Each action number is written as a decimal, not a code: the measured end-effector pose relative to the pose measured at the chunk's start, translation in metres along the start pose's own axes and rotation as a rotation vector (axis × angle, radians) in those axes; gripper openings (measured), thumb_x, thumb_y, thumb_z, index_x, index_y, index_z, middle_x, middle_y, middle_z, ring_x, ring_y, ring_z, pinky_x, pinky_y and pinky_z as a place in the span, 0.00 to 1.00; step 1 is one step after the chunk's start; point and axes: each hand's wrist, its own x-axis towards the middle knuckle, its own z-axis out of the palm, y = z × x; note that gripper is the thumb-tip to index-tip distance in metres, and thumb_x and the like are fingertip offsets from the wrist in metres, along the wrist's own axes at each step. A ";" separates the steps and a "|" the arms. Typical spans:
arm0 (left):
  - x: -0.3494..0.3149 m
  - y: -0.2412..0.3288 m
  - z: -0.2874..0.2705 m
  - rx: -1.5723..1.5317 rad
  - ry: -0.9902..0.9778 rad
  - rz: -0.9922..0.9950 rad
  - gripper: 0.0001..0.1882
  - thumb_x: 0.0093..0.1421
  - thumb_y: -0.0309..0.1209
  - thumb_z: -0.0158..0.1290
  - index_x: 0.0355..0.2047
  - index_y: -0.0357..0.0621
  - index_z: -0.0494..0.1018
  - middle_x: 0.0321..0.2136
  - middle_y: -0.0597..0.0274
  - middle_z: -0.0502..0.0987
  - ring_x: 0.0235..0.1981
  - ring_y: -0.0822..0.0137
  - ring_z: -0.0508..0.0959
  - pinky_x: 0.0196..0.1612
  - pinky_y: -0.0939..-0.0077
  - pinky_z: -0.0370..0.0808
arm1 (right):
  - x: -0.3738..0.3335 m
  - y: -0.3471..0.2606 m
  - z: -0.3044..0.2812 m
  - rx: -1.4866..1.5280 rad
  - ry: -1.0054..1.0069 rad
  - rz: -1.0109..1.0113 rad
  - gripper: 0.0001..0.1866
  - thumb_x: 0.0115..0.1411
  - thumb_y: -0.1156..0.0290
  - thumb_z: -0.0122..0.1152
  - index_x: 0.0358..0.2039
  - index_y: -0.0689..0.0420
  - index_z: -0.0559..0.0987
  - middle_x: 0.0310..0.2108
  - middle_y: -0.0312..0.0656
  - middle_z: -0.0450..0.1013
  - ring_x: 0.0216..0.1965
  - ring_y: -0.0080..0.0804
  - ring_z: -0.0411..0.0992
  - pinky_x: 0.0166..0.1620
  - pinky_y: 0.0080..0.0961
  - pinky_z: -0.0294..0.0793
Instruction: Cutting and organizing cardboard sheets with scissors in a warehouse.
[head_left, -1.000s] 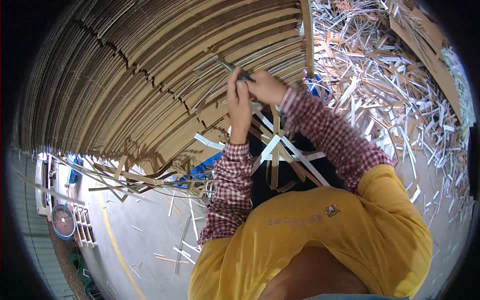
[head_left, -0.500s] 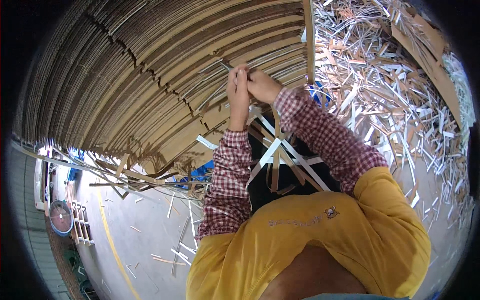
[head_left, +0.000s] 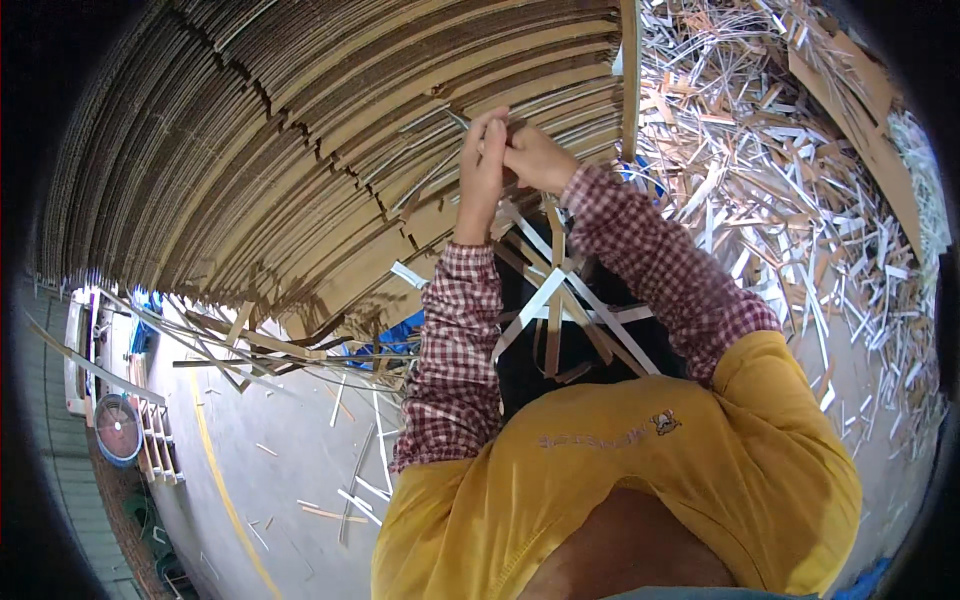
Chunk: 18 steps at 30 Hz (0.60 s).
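Note:
My left hand [head_left: 481, 178] and my right hand [head_left: 543, 160] are close together at the near edge of a big stack of cardboard sheets [head_left: 330, 240]. Both hands have their fingers curled in, and what they grip is hidden. From beyond the left fingertips a thin greyish piece [head_left: 455, 119] pokes out; I cannot tell whether it is a tool or a strip. Below the hands, white and brown cardboard strips [head_left: 542, 305] hang crossed in front of my dark lower clothing.
Heaps of cut strips [head_left: 770, 190] cover the floor on the right, beside an upright board edge [head_left: 629, 80]. Torn strips [head_left: 250, 345] jut from the stack's lower left. A round fan [head_left: 119, 428] stands at the far left, near a yellow floor line [head_left: 218, 465].
My hands have shifted slightly up and to the right, still close together. The view has moved a little with them. The hanging strips lie about as before.

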 end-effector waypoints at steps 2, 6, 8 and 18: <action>-0.007 0.007 -0.003 0.014 -0.038 -0.032 0.16 0.60 0.40 0.43 0.35 0.37 0.69 0.29 0.64 0.71 0.30 0.75 0.68 0.34 0.82 0.65 | -0.010 -0.003 0.011 0.120 0.059 0.042 0.21 0.53 0.58 0.48 0.31 0.67 0.72 0.22 0.51 0.70 0.24 0.37 0.70 0.30 0.31 0.67; -0.051 0.011 0.002 0.246 -0.098 -0.194 0.13 0.60 0.37 0.44 0.34 0.38 0.70 0.27 0.66 0.70 0.28 0.78 0.67 0.32 0.84 0.65 | -0.046 0.001 0.019 0.038 -0.055 -0.213 0.22 0.54 0.58 0.48 0.42 0.63 0.68 0.30 0.54 0.71 0.31 0.43 0.72 0.38 0.28 0.68; -0.048 0.007 0.005 0.150 -0.086 -0.088 0.13 0.60 0.37 0.44 0.35 0.38 0.70 0.27 0.67 0.70 0.29 0.78 0.67 0.32 0.84 0.65 | -0.048 0.006 0.013 0.065 -0.025 -0.266 0.22 0.54 0.57 0.48 0.40 0.64 0.70 0.30 0.53 0.72 0.33 0.40 0.72 0.38 0.28 0.68; 0.002 -0.003 -0.007 0.017 -0.084 -0.026 0.15 0.60 0.37 0.43 0.35 0.37 0.70 0.28 0.66 0.70 0.31 0.75 0.68 0.35 0.84 0.65 | 0.011 0.015 0.016 0.037 0.110 -0.074 0.24 0.54 0.55 0.45 0.24 0.68 0.70 0.15 0.47 0.66 0.17 0.32 0.64 0.22 0.31 0.61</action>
